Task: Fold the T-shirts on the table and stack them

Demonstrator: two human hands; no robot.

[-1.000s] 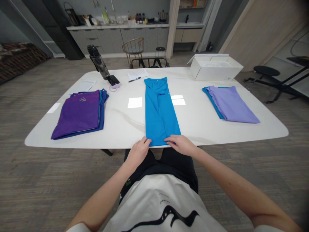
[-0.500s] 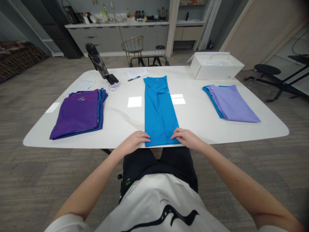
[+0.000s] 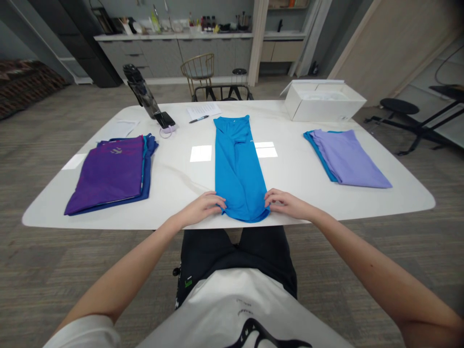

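Observation:
A bright blue shirt (image 3: 239,164), folded into a long narrow strip, lies lengthwise on the white table, its neck end away from me. My left hand (image 3: 206,207) pinches the left corner of its near hem. At the right corner, my right hand (image 3: 284,203) grips the cloth between thumb and fingers. Between the two hands the hem bows down towards me, close to the table's front edge, with the corners slightly raised.
A stack of folded clothes, purple on top (image 3: 112,171), lies at left. A lilac garment (image 3: 353,157) rests over a blue one at right. Behind stand an open white box (image 3: 322,101), a dark bottle-like object (image 3: 141,92), a phone (image 3: 165,120), paper and a pen (image 3: 198,119).
Both hands have closed on the hem corners; the right hand shifted outward to the edge. The hem, flat and straight before, now lifts at the corners and curves.

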